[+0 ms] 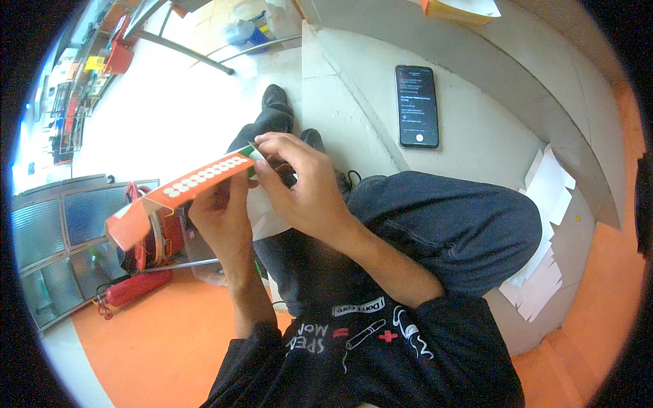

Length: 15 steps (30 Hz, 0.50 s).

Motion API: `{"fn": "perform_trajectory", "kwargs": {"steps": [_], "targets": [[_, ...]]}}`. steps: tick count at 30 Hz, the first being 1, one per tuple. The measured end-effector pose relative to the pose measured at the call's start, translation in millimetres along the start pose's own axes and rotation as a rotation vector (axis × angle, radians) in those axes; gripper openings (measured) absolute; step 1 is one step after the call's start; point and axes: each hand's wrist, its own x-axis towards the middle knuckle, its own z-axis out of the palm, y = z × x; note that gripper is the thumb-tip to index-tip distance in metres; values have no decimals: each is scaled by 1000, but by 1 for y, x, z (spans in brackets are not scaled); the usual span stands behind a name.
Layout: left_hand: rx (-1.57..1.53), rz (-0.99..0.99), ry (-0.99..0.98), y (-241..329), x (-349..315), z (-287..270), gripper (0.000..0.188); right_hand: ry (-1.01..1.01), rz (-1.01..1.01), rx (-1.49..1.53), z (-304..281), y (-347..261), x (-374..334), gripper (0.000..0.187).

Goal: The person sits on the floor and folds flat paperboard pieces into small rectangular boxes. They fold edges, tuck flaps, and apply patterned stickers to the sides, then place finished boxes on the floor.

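A long, narrow orange carton [153,198] with a row of white rounded shapes slants up to the right over my lap. My left hand [223,221] grips it from below, its fingers partly hidden behind the carton. At the upper right end, which shows green and white, the fingers and thumb of my right hand [303,187] pinch the edge by a small flap. The carton's other end, at the lower left, has its flaps folded out. What the carton holds inside cannot be seen.
A dark phone [417,109] with a lit screen lies on the pale ledge to the right. Torn white paper sheets [544,197] lie beyond my bent knee. At the left are a red fire extinguisher [139,287] and a glass-paned panel [41,238]. A metal frame [183,47] stands ahead.
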Motion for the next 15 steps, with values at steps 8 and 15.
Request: {"fn": "perform_trajectory", "kwargs": {"steps": [8,15], "targets": [[47,-168,-38,12,-6,0,17,-91,218,147,-8,-2,0,17],[-78,-171,-114,2,2,-7,20,-26,130,61,-8,-5,2,16]]}}
